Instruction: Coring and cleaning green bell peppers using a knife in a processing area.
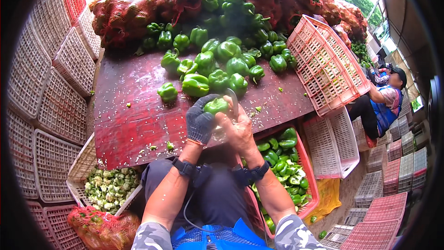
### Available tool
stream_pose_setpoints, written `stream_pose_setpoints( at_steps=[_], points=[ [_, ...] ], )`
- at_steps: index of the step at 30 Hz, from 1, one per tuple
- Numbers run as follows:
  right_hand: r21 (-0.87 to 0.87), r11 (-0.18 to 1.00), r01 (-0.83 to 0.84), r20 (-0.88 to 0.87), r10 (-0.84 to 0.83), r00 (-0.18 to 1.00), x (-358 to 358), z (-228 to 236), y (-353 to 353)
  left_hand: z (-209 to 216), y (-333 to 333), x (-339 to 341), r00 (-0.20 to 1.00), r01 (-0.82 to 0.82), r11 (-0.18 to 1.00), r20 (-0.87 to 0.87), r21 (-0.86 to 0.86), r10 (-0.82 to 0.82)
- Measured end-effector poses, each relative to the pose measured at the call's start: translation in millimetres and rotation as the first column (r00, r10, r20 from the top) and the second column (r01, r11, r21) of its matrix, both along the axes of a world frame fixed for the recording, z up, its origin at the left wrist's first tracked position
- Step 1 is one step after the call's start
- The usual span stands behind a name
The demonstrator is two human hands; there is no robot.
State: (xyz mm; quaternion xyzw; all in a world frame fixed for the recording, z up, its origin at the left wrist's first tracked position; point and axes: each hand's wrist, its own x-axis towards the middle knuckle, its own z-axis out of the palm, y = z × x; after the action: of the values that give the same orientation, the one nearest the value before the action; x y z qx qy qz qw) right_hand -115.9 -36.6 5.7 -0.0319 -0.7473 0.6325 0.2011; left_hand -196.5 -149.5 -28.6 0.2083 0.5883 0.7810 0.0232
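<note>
My left hand (200,119), in a dark knit glove, is closed around a green bell pepper (216,106) above the near edge of the red board. Bare, my right hand (237,127) grips a small knife (232,98) whose curved blade points up beside the pepper. The knife's handle is hidden in my fingers. A heap of whole green bell peppers (229,51) lies on the red board (138,111) just beyond my hands. White seeds and small green scraps dot the board.
A red crate (314,190) of cut peppers stands at my right knee. At my left, a white crate (76,176) holds pepper cores. An orange crate (326,65) tilts against the board's right side. Mesh sacks (125,18) line the back; stacked crates (60,120) rise left. Another person (384,102) sits far right.
</note>
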Motion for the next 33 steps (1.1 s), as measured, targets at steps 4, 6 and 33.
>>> stream_pose_setpoints(
  at_steps=[4,6,33],
  points=[
    [-0.098,0.995,-0.031,0.013,0.032,0.999,-9.0,-11.6,3.9,4.0,6.9,10.6,0.992,-0.126,0.960,-0.031,-0.251,0.122],
    [-0.185,0.979,-0.082,0.071,0.096,0.993,-7.9,-15.1,5.8,3.9,5.7,10.3,0.984,-0.175,0.918,-0.039,-0.356,0.173],
    [-0.398,0.917,-0.009,0.164,0.081,0.983,1.9,-7.3,3.4,-13.2,-16.6,-12.0,0.736,-0.480,0.448,-0.624,-0.754,-0.263]
  ],
)
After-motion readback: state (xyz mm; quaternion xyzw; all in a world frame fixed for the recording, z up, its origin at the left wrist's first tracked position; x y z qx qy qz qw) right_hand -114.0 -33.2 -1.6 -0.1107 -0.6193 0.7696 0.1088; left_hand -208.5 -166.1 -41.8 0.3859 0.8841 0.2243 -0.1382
